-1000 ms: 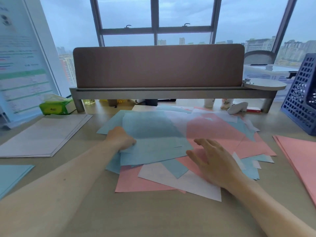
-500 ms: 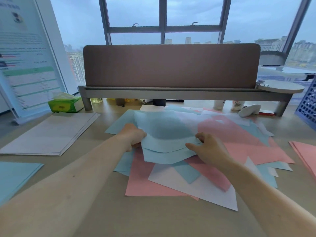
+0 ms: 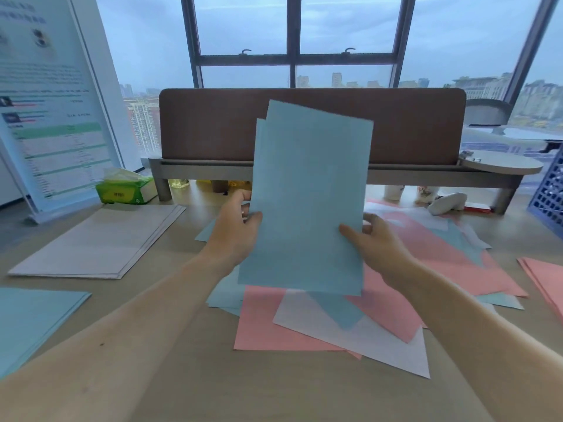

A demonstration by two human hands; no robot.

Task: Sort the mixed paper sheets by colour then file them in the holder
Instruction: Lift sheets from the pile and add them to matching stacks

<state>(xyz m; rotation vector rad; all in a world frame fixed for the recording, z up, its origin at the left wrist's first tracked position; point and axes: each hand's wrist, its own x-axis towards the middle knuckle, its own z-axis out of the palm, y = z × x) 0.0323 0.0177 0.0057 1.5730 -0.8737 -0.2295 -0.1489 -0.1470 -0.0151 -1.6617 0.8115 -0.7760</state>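
The blue sheets (image 3: 307, 202) are thin matt paper, and so is the mixed pile (image 3: 332, 324). The worktop (image 3: 274, 388) looks like smooth, pale wood. The basket (image 3: 548, 193) is blue plastic with holes.

Plain blue sheets (image 3: 307, 202) at centre, pink, white and blue mixed pile (image 3: 274, 324) at 5 o'clock, pink stack (image 3: 545, 275) at 3 o'clock, blue stack (image 3: 30, 324) at 8 o'clock, white stack (image 3: 100, 239) at 10 o'clock, green tissue pack (image 3: 125, 193), brown panel (image 3: 213, 126), blue lattice holder (image 3: 548, 196)
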